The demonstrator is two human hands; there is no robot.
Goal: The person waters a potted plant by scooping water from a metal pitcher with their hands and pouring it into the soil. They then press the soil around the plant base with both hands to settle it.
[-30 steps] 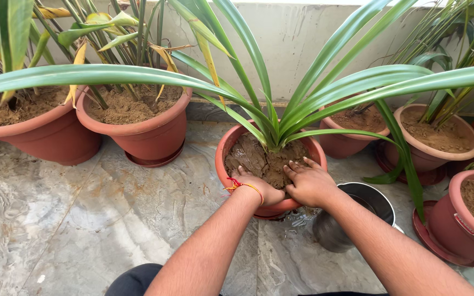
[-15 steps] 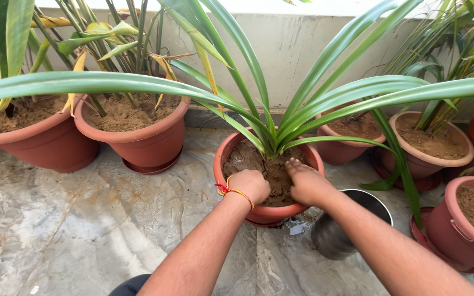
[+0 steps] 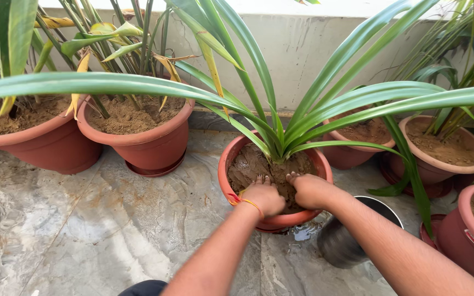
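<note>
Both hands press palm-down on damp soil, neither grip closed around anything. Left hand (image 3: 263,196), with a red and yellow thread at the wrist, lies with fingers spread flat on the soil (image 3: 253,164) at the near side of the pot (image 3: 227,175). Right hand (image 3: 309,190) lies just beside it, knuckles raised, fingertips pushed against the soil; whether they dig in cannot be told from this angle. That pot, reddish-brown, stands on the stone floor (image 3: 83,219) and holds a plant (image 3: 281,126) with long green strap leaves rising from the centre. A steel bucket (image 3: 346,241) stands just right of the pot, under the right forearm. More soil-filled pots stand around: one at back left (image 3: 144,142), another at back right (image 3: 440,159).
</note>
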